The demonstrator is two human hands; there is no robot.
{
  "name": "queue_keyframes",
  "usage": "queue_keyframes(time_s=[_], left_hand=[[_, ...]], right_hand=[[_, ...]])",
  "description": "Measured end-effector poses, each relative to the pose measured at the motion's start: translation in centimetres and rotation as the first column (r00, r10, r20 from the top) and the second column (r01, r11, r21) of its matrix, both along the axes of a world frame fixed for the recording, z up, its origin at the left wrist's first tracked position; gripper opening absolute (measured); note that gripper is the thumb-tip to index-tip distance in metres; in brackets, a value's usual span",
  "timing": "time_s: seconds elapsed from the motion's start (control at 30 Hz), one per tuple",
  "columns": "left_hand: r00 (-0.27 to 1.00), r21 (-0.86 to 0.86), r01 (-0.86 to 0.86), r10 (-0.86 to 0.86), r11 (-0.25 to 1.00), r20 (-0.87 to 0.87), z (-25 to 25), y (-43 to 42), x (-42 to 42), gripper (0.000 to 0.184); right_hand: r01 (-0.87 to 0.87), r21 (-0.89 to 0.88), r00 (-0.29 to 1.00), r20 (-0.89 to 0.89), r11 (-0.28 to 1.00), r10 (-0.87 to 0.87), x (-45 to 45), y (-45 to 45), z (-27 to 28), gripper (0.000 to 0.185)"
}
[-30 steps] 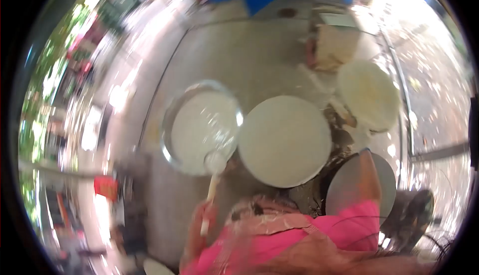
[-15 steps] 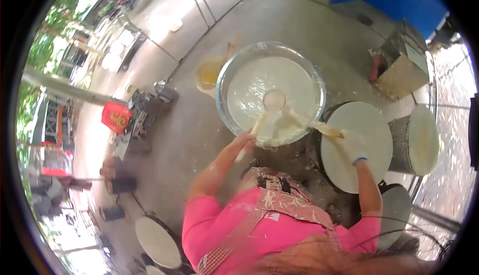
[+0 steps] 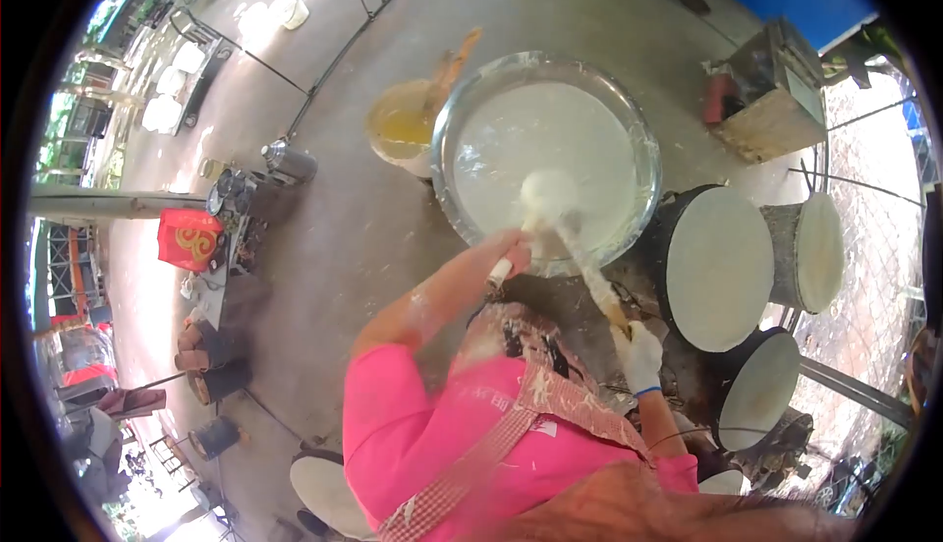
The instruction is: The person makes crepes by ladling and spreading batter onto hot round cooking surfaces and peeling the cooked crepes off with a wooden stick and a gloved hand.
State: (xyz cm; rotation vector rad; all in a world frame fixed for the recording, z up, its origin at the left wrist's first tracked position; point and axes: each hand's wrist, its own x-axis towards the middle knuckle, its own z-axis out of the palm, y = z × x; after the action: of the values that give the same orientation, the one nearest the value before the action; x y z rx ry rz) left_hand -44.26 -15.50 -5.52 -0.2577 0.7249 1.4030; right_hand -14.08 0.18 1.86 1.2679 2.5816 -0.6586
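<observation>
A wide metal basin [image 3: 645, 114] holds thick white batter [image 3: 530, 134]. My bare left hand [image 3: 513, 249] is closed around the pale handle of a ladle [image 3: 501, 273] at the basin's near rim. The ladle's round head is over or in the batter, coated white; its depth cannot be told. In a white glove smeared with batter, my right hand [image 3: 640, 357] grips a batter-coated wooden paddle [image 3: 599, 286]. The paddle's far end reaches over the near rim, close to the ladle's head, and is blurred there.
Right of the basin stand large round pale-topped griddles [image 3: 722, 267], with a smaller one [image 3: 820, 252] beyond. A bucket of yellow liquid [image 3: 401, 129] with a wooden stick touches the basin's left side. A metal box [image 3: 771, 100] stands back right; a red bag [image 3: 189, 237] hangs left.
My right hand has come left and toward my body, off the griddle top, with the paddle. My left hand has shifted slightly right and up with the ladle. The whole view has tilted.
</observation>
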Motion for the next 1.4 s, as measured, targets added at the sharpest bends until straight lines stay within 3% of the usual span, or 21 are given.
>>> queue_keyframes(time_s=[0.03,0.13,0.23,0.33,0.43,0.53,0.6,0.67,0.7,0.77,0.83,0.87,0.9,0.97,1.07,1.13,1.23,1.27,1.33,1.37,1.4], left_hand=[[0.961,-0.147,-0.010,0.050,0.989,0.273,6.6,0.8,-1.0,0.011],[0.999,-0.007,-0.027,0.027,1.000,-0.024,19.2,1.0,-2.2,0.015],[0.929,0.048,0.038,-0.018,0.998,-0.369,29.3,0.9,-2.5,0.012],[0.917,0.276,0.061,0.056,0.959,-0.395,34.3,0.4,-3.4,0.014],[0.737,0.293,0.159,0.084,0.943,-0.671,40.6,-0.2,-3.4,0.019],[0.525,0.280,0.095,0.191,0.955,-0.830,46.6,-0.8,-3.5,0.024],[0.305,0.342,0.125,0.292,0.931,-0.906,48.8,-0.8,-3.9,0.042],[0.164,0.384,0.102,0.365,0.918,-0.916,47.0,0.4,-5.8,0.050],[0.189,0.341,0.101,0.319,0.935,-0.929,44.8,1.2,-7.6,0.050],[0.359,0.191,0.068,0.155,0.979,-0.920,39.0,1.3,-7.2,0.017],[0.564,-0.038,0.107,-0.092,0.994,-0.821,32.9,1.0,-5.6,0.021],[0.881,-0.004,0.111,-0.100,0.994,-0.462,31.7,0.9,-4.6,0.023],[0.996,0.011,0.084,-0.084,0.996,-0.003,30.9,0.8,-3.6,0.026],[0.984,0.024,0.152,-0.150,0.988,-0.092,26.9,0.5,-2.8,0.027],[0.858,0.208,0.495,-0.437,0.843,-0.271,25.5,2.9,-2.0,0.026],[0.763,0.061,0.401,-0.297,0.914,-0.574,27.1,4.5,5.4,0.024],[0.698,0.055,0.433,-0.296,0.900,-0.652,26.3,6.8,14.5,0.022],[0.827,0.020,0.435,-0.391,0.900,-0.405,24.8,7.5,16.7,0.023],[0.877,-0.042,0.460,-0.447,0.887,0.178,20.6,10.1,20.6,0.025],[0.709,0.041,0.497,-0.433,0.867,0.557,17.5,11.4,22.6,0.031],[0.543,0.160,0.524,-0.472,0.837,0.695,15.4,12.5,25.9,0.033]], right_hand=[[0.012,0.058,0.998,-0.058,0.998,-0.009,0.0,-0.5,1.5,0.035],[0.114,0.067,0.962,-0.256,0.991,-0.093,-1.3,-0.1,6.8,0.028],[0.149,0.285,0.788,-0.613,0.947,0.060,-2.4,3.7,8.1,0.028],[0.204,0.437,0.706,-0.686,0.876,0.177,-2.9,6.1,14.2,0.030],[0.281,0.614,0.690,-0.664,0.738,0.289,-2.8,8.5,20.0,0.031],[0.369,0.509,0.581,-0.779,0.777,0.234,-4.0,8.5,26.0,0.029],[0.405,0.461,0.491,-0.838,0.790,0.238,-4.9,8.4,27.9,0.023],[0.359,0.346,0.476,-0.867,0.867,0.149,-5.2,7.1,28.5,0.021],[0.225,0.041,0.455,-0.888,0.973,-0.068,-5.4,7.0,26.7,0.018],[0.046,-0.247,0.346,-0.905,0.968,-0.248,-6.6,7.8,16.6,0.020],[0.008,-0.547,0.490,-0.728,0.837,-0.480,-5.6,6.0,8.6,0.023],[0.099,-0.532,0.583,-0.654,0.841,-0.482,-3.9,4.8,6.5,0.025],[0.182,-0.507,0.662,-0.570,0.842,-0.486,-1.8,4.0,4.6,0.027],[0.312,-0.373,0.769,-0.440,0.874,-0.462,2.9,1.8,5.4,0.027],[0.260,-0.137,0.594,-0.758,0.956,-0.270,7.9,0.0,9.8,0.026],[0.215,-0.396,0.301,-0.843,0.893,-0.446,10.4,0.1,6.2,0.025],[0.314,-0.595,0.414,-0.616,0.740,-0.671,15.6,-1.8,5.2,0.031],[0.389,-0.624,0.482,-0.489,0.678,-0.727,18.4,-2.8,4.3,0.034],[0.489,-0.395,0.593,-0.504,0.778,-0.628,25.5,-6.1,-0.4,0.038],[0.540,-0.344,0.607,-0.472,0.768,-0.639,29.3,-8.1,-2.0,0.039],[0.584,-0.299,0.614,-0.445,0.755,-0.651,32.9,-10.6,-3.1,0.039]])
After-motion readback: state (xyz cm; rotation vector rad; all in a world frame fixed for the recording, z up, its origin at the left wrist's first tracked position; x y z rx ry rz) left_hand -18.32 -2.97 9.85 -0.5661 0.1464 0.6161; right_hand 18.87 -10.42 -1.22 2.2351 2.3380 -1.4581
